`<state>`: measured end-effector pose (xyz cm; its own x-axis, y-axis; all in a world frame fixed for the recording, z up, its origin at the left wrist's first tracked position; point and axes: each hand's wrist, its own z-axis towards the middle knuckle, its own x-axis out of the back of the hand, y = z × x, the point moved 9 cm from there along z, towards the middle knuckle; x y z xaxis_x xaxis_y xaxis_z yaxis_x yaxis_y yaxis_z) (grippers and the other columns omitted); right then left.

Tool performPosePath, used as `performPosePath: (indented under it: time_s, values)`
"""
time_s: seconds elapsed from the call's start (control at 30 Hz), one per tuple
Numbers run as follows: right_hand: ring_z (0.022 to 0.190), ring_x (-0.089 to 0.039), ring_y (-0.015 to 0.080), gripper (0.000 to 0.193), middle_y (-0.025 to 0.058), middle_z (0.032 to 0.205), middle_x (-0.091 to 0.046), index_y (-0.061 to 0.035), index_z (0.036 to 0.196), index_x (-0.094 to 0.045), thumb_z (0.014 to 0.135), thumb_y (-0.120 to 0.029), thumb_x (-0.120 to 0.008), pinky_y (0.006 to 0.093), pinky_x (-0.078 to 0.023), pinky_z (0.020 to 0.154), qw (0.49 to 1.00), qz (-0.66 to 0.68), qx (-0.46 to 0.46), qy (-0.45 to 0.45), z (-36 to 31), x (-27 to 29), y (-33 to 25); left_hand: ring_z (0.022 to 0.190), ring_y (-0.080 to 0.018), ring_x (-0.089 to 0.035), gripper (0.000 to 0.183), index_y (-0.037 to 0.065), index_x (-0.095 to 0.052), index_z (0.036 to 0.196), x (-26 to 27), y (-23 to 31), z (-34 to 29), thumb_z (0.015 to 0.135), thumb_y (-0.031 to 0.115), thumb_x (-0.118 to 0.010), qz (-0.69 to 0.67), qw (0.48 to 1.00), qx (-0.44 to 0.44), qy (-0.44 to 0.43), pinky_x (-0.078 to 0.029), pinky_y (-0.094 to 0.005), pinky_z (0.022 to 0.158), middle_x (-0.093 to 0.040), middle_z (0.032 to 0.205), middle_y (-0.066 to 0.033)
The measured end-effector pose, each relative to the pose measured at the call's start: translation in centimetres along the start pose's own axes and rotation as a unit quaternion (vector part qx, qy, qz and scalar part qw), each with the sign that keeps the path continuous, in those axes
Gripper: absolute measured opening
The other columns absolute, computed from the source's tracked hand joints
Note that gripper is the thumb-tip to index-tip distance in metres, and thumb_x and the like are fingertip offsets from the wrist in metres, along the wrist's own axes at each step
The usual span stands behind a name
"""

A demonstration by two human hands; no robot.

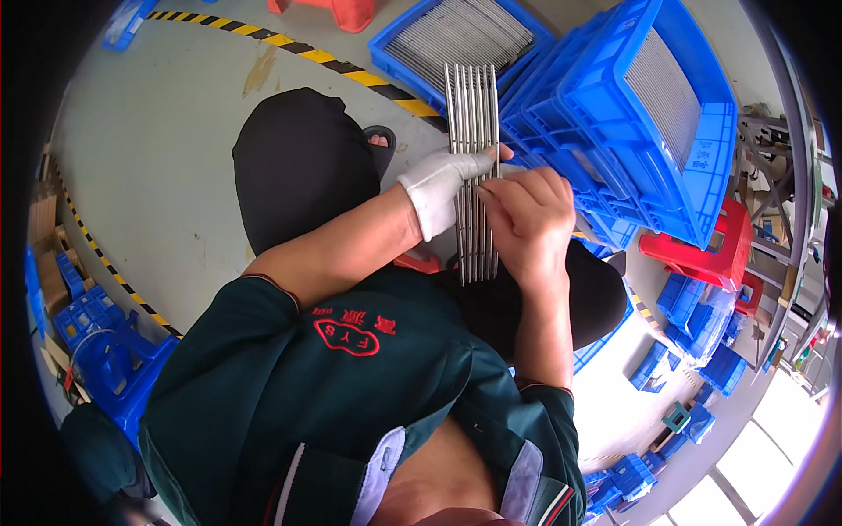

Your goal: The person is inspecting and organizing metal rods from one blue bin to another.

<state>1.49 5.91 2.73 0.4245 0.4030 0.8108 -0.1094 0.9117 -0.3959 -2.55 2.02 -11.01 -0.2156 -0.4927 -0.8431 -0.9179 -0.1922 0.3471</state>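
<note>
Several slim, shiny metal rods (474, 105) lie side by side in a flat row above my lap, running away from me. My left hand (436, 188), in a white glove with bare fingertips, is closed around the row near its middle. A fingertip of it shows past the right edge of the rods. On that right side, my bare right hand (532, 215) is curled, its thumb and forefinger pinched against the rods a little nearer to me. How many rods the right hand grips is hidden by its fingers.
Beyond the rods stands a blue crate (386, 44) filled with grey rods. Stacked blue crates (570, 114) rise at the right, the top one holding more rods. A red stool (732, 245) is beside them. Yellow-black tape (307, 54) crosses the floor. A blue stool (123, 368) stands left.
</note>
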Motion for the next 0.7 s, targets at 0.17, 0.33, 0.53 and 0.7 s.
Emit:
performPosePath:
  time_s: [0.17, 0.33, 0.53, 0.7]
  values:
    - [0.067, -0.056, 0.0232, 0.009, 0.0071, 0.070, -0.060, -0.0029, 0.077, -0.067, 0.069, -0.002, -0.071, 0.0333, -0.043, 0.063, 0.997, 0.067, -0.047, 0.016, -0.4, 0.4, 1.3, 0.084, -0.0172, -0.063, 0.017, 0.006, -0.061, 0.105, 0.3, -0.3, 0.3, 0.095, 0.018, -0.054, 0.004, 1.000, 0.001, 0.023, -0.052, -0.0307, 0.076, -0.064, 0.094, -0.0075]
    - [0.067, -0.056, 0.0237, 0.008, 0.0074, 0.069, -0.060, -0.0028, 0.077, -0.067, 0.070, -0.003, -0.071, 0.0332, -0.043, 0.063, 0.993, 0.091, -0.069, 0.005, -0.5, -0.3, 1.8, 0.081, -0.0169, -0.062, 0.018, 0.007, -0.062, 0.104, -0.1, 0.0, 0.1, 0.094, 0.020, -0.055, -0.004, 1.000, -0.009, 0.029, -0.051, -0.0310, 0.075, -0.064, 0.090, -0.0064]
    - [0.070, -0.056, 0.0236, 0.011, 0.0045, 0.073, -0.060, -0.0066, 0.076, -0.067, 0.068, -0.005, -0.073, 0.0353, -0.042, 0.067, 1.000, -0.015, 0.008, -0.007, 0.0, -0.3, -0.5, 0.085, -0.0160, -0.063, 0.020, 0.006, -0.058, 0.110, 0.6, -0.4, 0.6, 0.096, 0.018, -0.051, 0.013, 1.000, 0.002, 0.006, -0.052, -0.0298, 0.077, -0.064, 0.096, -0.0073]
    - [0.069, -0.056, 0.0231, 0.011, 0.0041, 0.072, -0.060, -0.0067, 0.075, -0.067, 0.067, -0.005, -0.073, 0.0355, -0.042, 0.067, 1.000, -0.008, -0.006, -0.007, 0.0, -0.2, -0.1, 0.084, -0.0160, -0.063, 0.020, 0.006, -0.057, 0.111, 0.0, -0.4, 0.5, 0.096, 0.018, -0.051, -0.013, 1.000, 0.007, -0.019, -0.052, -0.0299, 0.075, -0.063, 0.095, -0.0071]
